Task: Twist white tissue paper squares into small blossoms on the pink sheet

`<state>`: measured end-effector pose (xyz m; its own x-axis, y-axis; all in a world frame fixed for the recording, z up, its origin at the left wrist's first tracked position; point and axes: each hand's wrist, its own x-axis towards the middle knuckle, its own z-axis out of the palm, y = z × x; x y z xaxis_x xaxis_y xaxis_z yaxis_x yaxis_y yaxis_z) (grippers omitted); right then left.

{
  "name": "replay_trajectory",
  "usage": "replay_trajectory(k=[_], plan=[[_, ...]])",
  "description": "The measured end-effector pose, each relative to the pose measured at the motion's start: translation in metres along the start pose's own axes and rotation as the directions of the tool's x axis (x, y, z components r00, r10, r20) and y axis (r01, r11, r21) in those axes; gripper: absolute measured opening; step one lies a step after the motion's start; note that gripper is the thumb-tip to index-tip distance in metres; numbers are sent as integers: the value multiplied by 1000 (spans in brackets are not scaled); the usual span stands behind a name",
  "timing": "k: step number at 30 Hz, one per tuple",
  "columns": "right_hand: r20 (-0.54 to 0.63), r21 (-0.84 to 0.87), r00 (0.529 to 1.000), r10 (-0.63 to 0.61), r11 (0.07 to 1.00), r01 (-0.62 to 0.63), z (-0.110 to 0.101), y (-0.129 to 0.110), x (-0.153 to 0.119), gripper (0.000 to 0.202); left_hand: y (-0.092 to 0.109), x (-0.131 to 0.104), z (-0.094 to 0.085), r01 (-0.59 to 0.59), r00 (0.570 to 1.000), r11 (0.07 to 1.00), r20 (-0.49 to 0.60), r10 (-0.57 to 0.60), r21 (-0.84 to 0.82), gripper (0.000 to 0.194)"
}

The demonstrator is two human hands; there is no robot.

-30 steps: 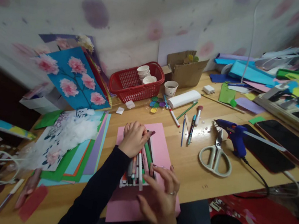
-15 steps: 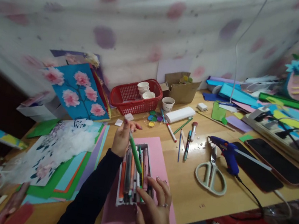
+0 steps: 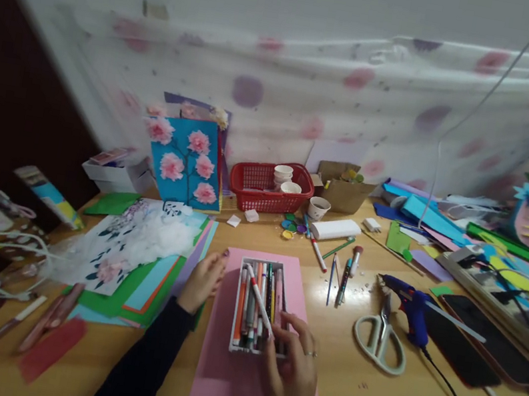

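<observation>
A white box (image 3: 235, 315) of markers and pens stands on pink paper (image 3: 231, 395) in front of me. My right hand (image 3: 293, 372), wearing a ring, is at the box's near right corner. Its thumb and forefinger pinch the lower end of a white marker (image 3: 260, 302) with a red tip, which slants over the other pens. My left hand (image 3: 202, 282) is beside the paper's left edge, fingers curled together. What they hold, if anything, is hidden; a dark green sliver shows just below this hand.
Scissors (image 3: 379, 345), a blue glue gun (image 3: 411, 307) and phones (image 3: 494, 338) lie to the right. Behind stand a red basket (image 3: 269, 200) with paper cups and a cardboard box (image 3: 344, 191). Coloured sheets with white fluff (image 3: 162, 233) are at the left, below a blue flower picture (image 3: 187, 161).
My left hand, which held a green marker above the box, has moved down and left of it. My right hand has taken hold of a white marker. The view has shifted left.
</observation>
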<state>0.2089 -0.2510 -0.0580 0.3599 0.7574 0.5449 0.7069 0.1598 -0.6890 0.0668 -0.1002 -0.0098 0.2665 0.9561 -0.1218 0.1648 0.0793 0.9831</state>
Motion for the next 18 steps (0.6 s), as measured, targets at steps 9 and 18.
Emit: replay_trajectory(k=[9,18], plan=[[-138,-92,990,-17,996,4,-2,-17,5,19,-27,-2,18,-74,993,941,-65,101,332,21],[2,-72,977,211,975,-210,-20,-6,10,20,-27,-11,11,-157,988,845,80,135,512,31]])
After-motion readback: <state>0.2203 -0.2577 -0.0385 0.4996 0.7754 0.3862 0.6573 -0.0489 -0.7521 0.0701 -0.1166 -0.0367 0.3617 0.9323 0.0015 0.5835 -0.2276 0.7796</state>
